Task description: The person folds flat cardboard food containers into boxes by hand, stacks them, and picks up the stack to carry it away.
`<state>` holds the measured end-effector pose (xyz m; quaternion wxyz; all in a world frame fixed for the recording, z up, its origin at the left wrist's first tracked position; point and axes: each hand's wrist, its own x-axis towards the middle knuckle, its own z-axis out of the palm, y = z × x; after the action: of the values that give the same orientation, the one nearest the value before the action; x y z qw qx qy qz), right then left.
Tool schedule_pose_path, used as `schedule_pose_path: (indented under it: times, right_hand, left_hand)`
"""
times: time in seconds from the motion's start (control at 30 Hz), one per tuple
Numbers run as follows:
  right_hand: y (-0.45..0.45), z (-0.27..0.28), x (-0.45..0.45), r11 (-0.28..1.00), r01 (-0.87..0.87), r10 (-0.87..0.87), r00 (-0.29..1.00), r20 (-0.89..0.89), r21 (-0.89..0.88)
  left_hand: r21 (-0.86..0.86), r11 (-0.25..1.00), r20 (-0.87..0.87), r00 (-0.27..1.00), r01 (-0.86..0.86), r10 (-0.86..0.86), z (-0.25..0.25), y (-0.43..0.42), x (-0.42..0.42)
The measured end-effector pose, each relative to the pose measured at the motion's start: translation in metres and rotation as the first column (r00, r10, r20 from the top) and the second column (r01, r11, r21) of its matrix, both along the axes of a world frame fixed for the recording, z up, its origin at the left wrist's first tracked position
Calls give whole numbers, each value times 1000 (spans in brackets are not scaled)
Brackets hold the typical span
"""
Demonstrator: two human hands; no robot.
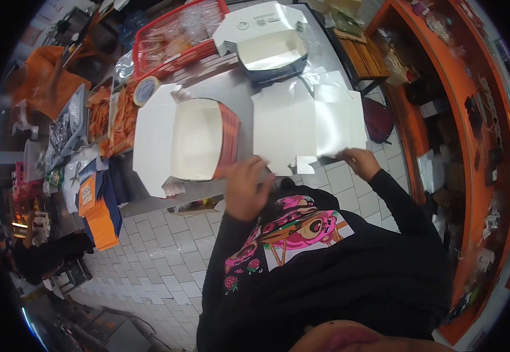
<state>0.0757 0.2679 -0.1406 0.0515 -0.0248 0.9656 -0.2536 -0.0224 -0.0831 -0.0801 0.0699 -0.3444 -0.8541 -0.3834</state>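
Observation:
A white unfolded carton point(290, 126) lies flat near the table's front edge, creased into panels. The fingers of my right hand point(362, 164) pinch its near right edge. Slightly blurred, my left hand point(248, 188) is at the carton's near left corner, fingers apart, with nothing visible in them. Left of it stands a stack of open cartons point(199, 138), white inside with red and dark sides. Whether my left hand touches this stack I cannot tell. Another carton stack point(272, 53), with dark sides and a raised printed lid, sits farther back.
A red basket point(175, 58) of plastic-wrapped items stands at the back. A tape roll point(147, 91) lies beside trays of orange packets point(123, 117). Orange and blue printed cards point(99, 205) stick out at the table's left edge. Orange shelving point(460, 117) runs along the right.

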Motion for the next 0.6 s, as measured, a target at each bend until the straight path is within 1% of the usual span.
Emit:
schedule_pose_path:
  times: [0.03,0.07,0.1,0.13,0.17,0.2,0.23,0.27,0.3,0.33,0.37,0.4,0.47,0.5,0.53,0.57,0.6]
  right_hand:
    - [0,7,-5,985,143,-140,989,37,-94]
    - [-3,15,-12,964,138,-169,978,-120,-227]
    - [-5,32,-18,930,236,-245,969,4,-280]
    - [-7,45,-23,885,336,-310,942,130,-322]
    - [-6,46,-28,882,342,-318,940,127,-324]
    - [-4,46,-32,852,347,-366,930,28,-391]
    - [-3,47,-35,820,344,-416,907,-64,-457]
    - [-2,54,-37,816,351,-424,903,-63,-458]
    - [-3,67,-38,806,404,-443,896,12,-433]
    - [-4,75,-37,795,453,-458,884,90,-404]
    - [-4,76,-36,825,397,-434,901,0,-403]
    - [-6,84,-35,822,398,-436,900,1,-407]
    - [-14,110,-34,941,171,-215,968,-126,-292]
    - [-18,121,-33,939,172,-216,969,-123,-297]
    - [-23,134,-32,970,93,-131,979,-157,-227]
    - [-26,145,-32,988,13,-42,982,-186,-152]
    - [-26,157,-32,988,10,-39,982,-187,-154]
  left_hand:
    - [-26,994,-14,994,108,-108,3,27,-2]
    - [-52,976,-28,977,212,-213,5,50,-6]
    - [-54,974,-28,975,220,-222,-7,64,-11]
    - [-134,948,-46,954,287,-296,-29,75,-15]
    - [-214,913,-61,928,348,-368,-44,84,-20]
    - [-216,910,-65,924,354,-376,-49,89,-26]
    - [-91,955,176,948,284,-265,-53,88,-34]
    - [9,984,420,892,178,-166,-55,87,-39]
    - [5,982,423,890,187,-171,-56,87,-42]
    - [206,976,552,815,69,-174,-56,86,-42]
    - [375,923,661,722,-84,-203,-56,87,-40]
    - [371,925,662,722,-82,-201,-40,92,-34]
    - [335,941,424,901,-58,-96,1,103,-14]
    - [294,956,372,924,-24,-91,17,107,-9]
    - [252,968,316,945,6,-88,33,110,-3]
    - [251,968,273,959,6,-77,43,114,2]
    - [251,968,228,972,5,-64,52,115,6]
